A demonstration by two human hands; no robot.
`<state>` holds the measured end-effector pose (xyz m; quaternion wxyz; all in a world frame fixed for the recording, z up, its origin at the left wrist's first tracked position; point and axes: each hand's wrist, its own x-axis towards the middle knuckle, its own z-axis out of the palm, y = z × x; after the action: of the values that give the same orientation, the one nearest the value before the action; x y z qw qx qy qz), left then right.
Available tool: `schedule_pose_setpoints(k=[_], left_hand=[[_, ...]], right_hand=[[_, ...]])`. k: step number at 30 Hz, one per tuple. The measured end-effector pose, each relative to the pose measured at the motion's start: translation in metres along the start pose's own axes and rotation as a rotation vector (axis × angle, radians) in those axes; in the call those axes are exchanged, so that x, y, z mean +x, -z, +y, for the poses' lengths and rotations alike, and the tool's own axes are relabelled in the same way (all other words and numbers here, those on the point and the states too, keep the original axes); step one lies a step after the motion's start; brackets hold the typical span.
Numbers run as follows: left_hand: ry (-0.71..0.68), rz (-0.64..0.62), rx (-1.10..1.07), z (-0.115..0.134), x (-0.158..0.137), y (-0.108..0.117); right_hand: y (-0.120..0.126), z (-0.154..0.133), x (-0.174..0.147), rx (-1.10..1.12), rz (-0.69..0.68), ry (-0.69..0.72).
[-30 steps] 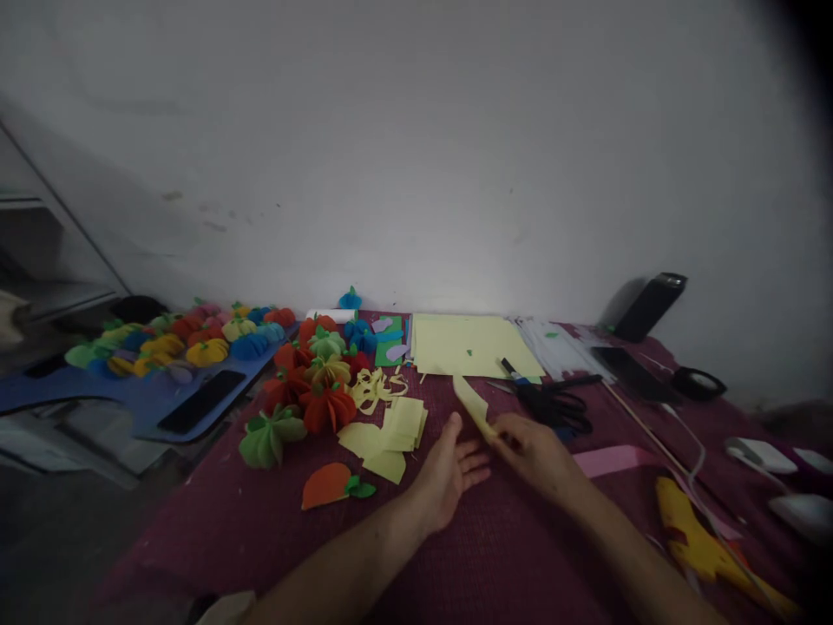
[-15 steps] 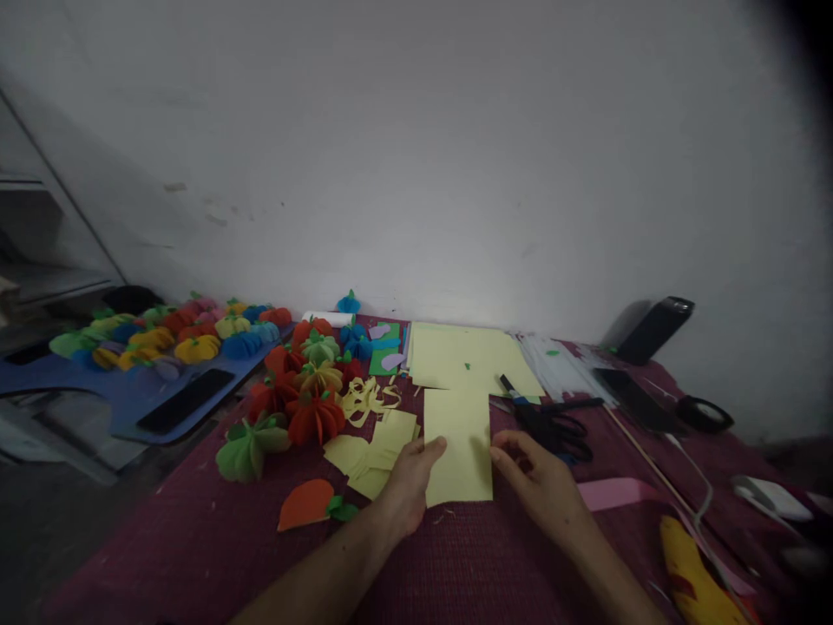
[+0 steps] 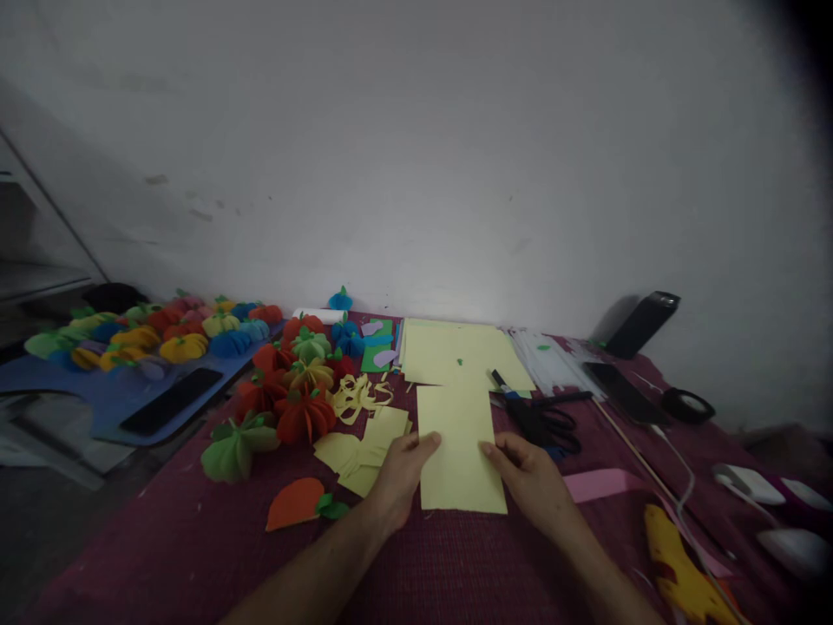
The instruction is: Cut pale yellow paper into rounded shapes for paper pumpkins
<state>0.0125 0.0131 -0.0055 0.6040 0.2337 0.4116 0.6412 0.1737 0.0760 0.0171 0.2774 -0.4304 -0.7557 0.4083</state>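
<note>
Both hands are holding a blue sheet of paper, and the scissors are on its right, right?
Not blue: the head view shows the sheet of paper is pale yellow. The left hand and right hand do hold it, with the scissors on its right.

You face a plain grey-white wall (image 3: 416, 174), marked with scuffs at left. Your work surface is a maroon-covered table (image 3: 149, 538). To your left stands a blue-topped table (image 3: 97, 405) on a pale frame. The floor (image 3: 32, 529) below is dark grey. Lighting is dim.
</note>
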Motion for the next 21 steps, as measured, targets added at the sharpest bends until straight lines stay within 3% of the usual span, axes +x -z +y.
schedule_pose_setpoints(k=[4, 12, 16, 21], left_hand=[[0.007, -0.017, 0.049, -0.002, 0.000, 0.000], [-0.022, -0.075, 0.135, -0.005, -0.001, 0.001], [-0.011, -0.091, 0.276, -0.013, -0.002, 0.002], [0.002, -0.215, 0.243, -0.015, -0.008, -0.001]], right_hand=[[-0.001, 0.001, 0.000, 0.015, -0.005, -0.031], [0.006, 0.003, -0.002, 0.315, -0.108, -0.152], [0.013, 0.003, -0.007, 0.391, -0.237, -0.158], [0.023, -0.001, -0.012, 0.437, -0.337, -0.191]])
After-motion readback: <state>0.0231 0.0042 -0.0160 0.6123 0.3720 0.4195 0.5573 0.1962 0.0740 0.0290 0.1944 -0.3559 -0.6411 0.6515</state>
